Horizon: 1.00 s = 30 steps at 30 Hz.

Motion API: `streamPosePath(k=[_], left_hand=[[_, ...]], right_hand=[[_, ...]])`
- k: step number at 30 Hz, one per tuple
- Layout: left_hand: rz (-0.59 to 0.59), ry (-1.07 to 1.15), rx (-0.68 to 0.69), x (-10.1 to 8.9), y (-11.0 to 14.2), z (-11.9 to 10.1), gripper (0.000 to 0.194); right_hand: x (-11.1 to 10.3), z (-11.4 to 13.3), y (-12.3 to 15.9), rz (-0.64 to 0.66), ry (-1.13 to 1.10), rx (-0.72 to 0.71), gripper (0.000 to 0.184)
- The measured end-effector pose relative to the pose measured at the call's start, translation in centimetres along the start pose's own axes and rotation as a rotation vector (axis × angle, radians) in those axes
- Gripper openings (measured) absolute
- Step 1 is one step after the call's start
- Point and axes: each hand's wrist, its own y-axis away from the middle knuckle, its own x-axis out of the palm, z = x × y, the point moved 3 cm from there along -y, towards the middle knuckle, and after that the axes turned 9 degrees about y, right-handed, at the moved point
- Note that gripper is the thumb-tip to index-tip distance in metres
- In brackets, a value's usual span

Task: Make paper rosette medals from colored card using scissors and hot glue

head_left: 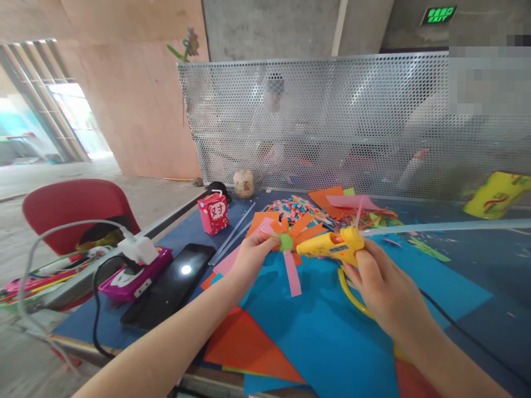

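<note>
Head view. The left hand (260, 246) pinches the left side of a paper flower (286, 241), its grip pressed together on the edge; the flower, with green centre, orange petals and one pink strip (292, 276) hanging towards the viewer, is held above the blue paper (323, 326). The right hand (379, 276) has its grip closed round the handle of a yellow glue gun (327, 246). The nozzle points left, just beside the green centre; whether they touch cannot be told. A translucent glue stick (448, 226) extends from the gun's rear. Below the right hand lies a yellow loop (352, 296), partly hidden. On the worktop (493, 265), left of the flower, are a dark phone (166, 290), a purple power strip (128, 279) and a red carton (214, 213). Beyond the flower lie small coloured paper pieces (296, 207); a perforated metal screen (323, 132) stands behind.
</note>
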Motion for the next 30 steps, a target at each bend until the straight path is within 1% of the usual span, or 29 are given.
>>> streamPosePath(k=[7,13,17,23,27,30], left_hand=[[0.029,-0.013,0.017,0.01,-0.3,0.36,0.02],[0.008,0.011,0.006,-0.18,-0.14,0.22,0.016],[0.006,0.033,0.011,-0.29,-0.26,0.21,0.015],[-0.01,0.069,0.002,-0.04,-0.1,-0.01,0.013],[-0.011,0.092,-0.013,-0.04,-0.02,0.0,0.013],[-0.015,0.107,-0.025,-0.14,-0.15,0.08,0.012]], right_hand=[[-0.47,0.65,-0.53,-0.031,-0.035,-0.028,0.007],[-0.39,0.51,-0.27,-0.004,-0.019,-0.027,0.01],[-0.3,0.22,0.02,0.013,-0.017,-0.027,0.007],[-0.41,0.14,0.06,-0.007,-0.007,-0.041,0.008],[-0.32,0.1,0.07,0.003,-0.038,-0.017,0.004],[-0.39,-0.08,-0.06,-0.014,-0.018,0.02,0.005]])
